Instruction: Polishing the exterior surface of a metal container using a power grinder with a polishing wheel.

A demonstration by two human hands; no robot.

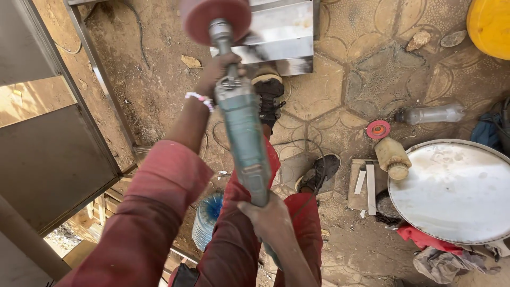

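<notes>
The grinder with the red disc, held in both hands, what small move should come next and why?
Probably lower the red disc a little onto the shiny metal piece, since it appears to sit at that piece's edge. The left hand holds the grinder near the head, the right hand holds its tail, and one shoe braces the piece.

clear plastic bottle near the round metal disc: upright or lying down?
Lying down. The clear bottle rests on its side on the paving, long axis about level in the picture, above the round metal disc. Contents: cannot tell.
</notes>
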